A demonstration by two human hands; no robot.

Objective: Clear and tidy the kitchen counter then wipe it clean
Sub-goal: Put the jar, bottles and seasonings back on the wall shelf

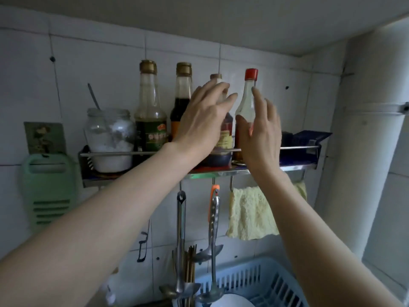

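Two hands up at the shelf: head view only, so I logged everything from it.
Left hand (203, 116): fingers spread, palm laid against the gold-capped bottle (223, 134) third in the row; touching, though I could not tell if it truly gripped.
Right hand (260, 134): thumb and fingers half-open around the red-capped bottle (247, 100), thumb on its lower front, forefinger beside the neck; a loose cradle, not a firm clasp.
Wall shelf (296, 167): steel, railed, fixed to white tile; red-capped bottle stood on it, right of the other bottles.
Row to the left: glass jar (109, 138) of white powder with a spoon in it, then two tall brown-capped bottles (150, 120).
Below the shelf: ladles (212, 240) on hooks, yellow cloth (250, 213) over the bar, blue rack (261, 282) beneath.
Counter: not in view.
Handling, my judgement: clear bottle looked like glass or hard plastic, nearly empty, so light and top-heavy; possibly greasy, slippery.
Hold, my judgement: wrap the wide lower body, not the narrow neck; neighbours stood close and could topple.
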